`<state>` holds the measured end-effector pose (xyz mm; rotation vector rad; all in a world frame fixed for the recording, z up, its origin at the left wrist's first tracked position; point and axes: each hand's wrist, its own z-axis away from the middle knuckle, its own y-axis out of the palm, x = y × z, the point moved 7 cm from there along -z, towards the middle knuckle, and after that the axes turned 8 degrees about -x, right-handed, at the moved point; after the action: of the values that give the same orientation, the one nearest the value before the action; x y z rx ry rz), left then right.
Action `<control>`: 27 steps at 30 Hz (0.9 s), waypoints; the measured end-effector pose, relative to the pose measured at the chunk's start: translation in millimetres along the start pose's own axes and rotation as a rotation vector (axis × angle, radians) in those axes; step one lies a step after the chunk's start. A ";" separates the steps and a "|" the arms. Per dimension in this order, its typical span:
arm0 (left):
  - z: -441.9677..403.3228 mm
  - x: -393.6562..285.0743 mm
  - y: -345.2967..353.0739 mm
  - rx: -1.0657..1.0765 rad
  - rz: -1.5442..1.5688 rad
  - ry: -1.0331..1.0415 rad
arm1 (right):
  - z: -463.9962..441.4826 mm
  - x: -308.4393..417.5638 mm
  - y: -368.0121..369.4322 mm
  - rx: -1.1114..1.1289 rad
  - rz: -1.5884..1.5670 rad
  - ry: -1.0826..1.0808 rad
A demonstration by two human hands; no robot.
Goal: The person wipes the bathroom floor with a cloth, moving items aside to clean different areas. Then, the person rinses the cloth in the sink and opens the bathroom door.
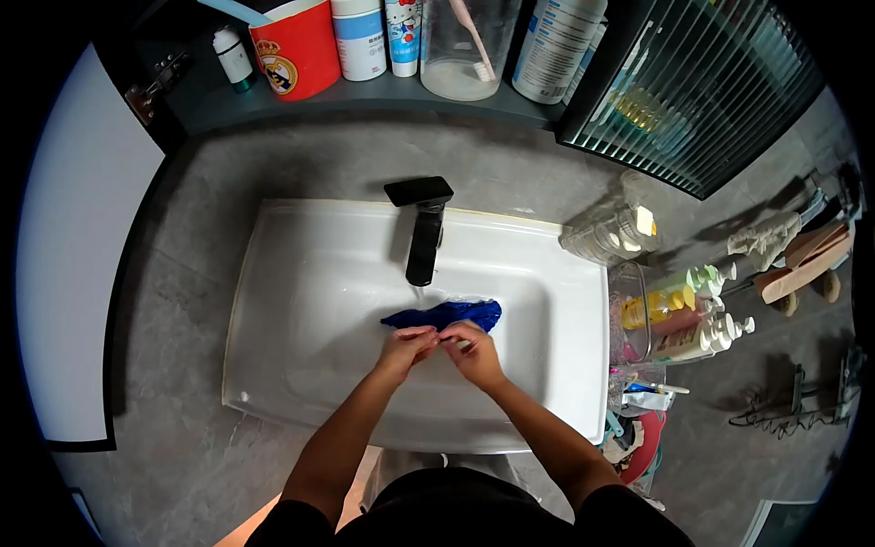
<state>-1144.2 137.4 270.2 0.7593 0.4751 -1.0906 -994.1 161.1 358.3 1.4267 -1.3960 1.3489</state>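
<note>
Wet, crumpled blue cloth (444, 315) lies in the white sink (319, 365), just below the black faucet (424, 239). A thin stream of water drops from the spout toward the cloth. My left hand (407, 352) is at the cloth's near edge, its fingers pinched together. Close beside it, my right hand (473, 354) has its fingers curled in a pinch too. The fingertips of both hands nearly meet over a small dark bit that looks like an edge of the cloth; my fingers partly hide it.
Behind the sink, a shelf (401, 98) holds a red cup (296, 55), bottles, a toothpaste tube (403, 36) and a clear cup with a toothbrush (472, 41). Pump bottles (697, 337) fill a rack at the right. Glass jars (615, 237) stand at the sink's back right corner.
</note>
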 end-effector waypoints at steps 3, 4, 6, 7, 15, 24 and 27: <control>2.3 -6.0 -4.9 -0.095 -0.035 0.009 | -8.6 11.4 -8.4 -0.071 0.156 -0.059; 4.0 -8.4 -5.6 -0.115 -0.038 0.009 | -8.4 -0.2 -4.6 -0.033 0.119 0.000; 0.5 -8.0 -4.6 -0.084 -0.062 0.008 | -11.3 -8.5 6.2 0.041 0.089 0.057; -0.6 -7.1 -4.6 -0.069 -0.074 0.006 | -12.4 -10.8 12.1 0.078 0.074 0.086; 17.0 -17.7 15.5 0.257 0.044 0.033 | -23.5 11.9 4.6 0.120 0.303 -0.223; 19.9 -40.1 41.1 0.191 -0.497 0.393 | -30.4 24.6 -25.0 0.078 0.376 -0.093; 7.4 -43.7 36.6 0.088 -0.519 0.530 | -10.2 -19.8 -16.6 0.247 0.166 0.113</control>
<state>-1128.4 167.8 316.4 1.0396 1.1248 -1.3929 -977.3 177.9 344.0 1.3885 -1.3336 1.7312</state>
